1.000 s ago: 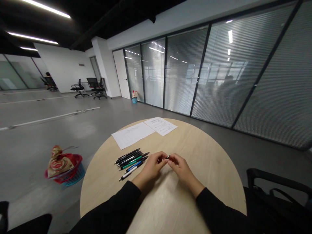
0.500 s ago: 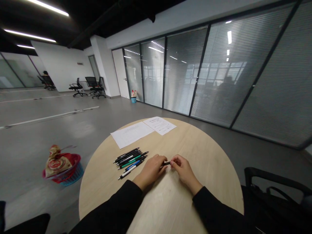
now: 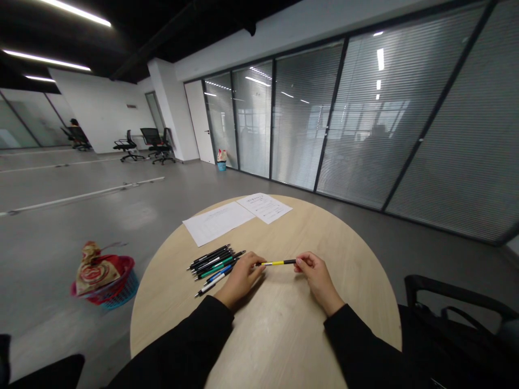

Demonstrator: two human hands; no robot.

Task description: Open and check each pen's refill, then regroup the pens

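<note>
Between my two hands a yellow and black pen (image 3: 278,263) lies level, just above the table. My left hand (image 3: 244,274) pinches its left end, which the fingers partly hide. The black right end sits in the fingertips of my right hand (image 3: 315,275). Just left of my left hand a row of pens (image 3: 211,265) lies side by side on the round wooden table (image 3: 324,232). Most of them are black; green, blue and white ones lie nearest me.
Two printed paper sheets (image 3: 219,220) lie at the table's far side. On the floor to the left stands a red and blue basket (image 3: 128,283) with a paper bag (image 3: 95,273) in it. A black chair (image 3: 454,294) is close by on the right.
My hands have moved apart, the left one to the left and the right one to the right. The pen's yellow middle, hidden before, now shows between them.
</note>
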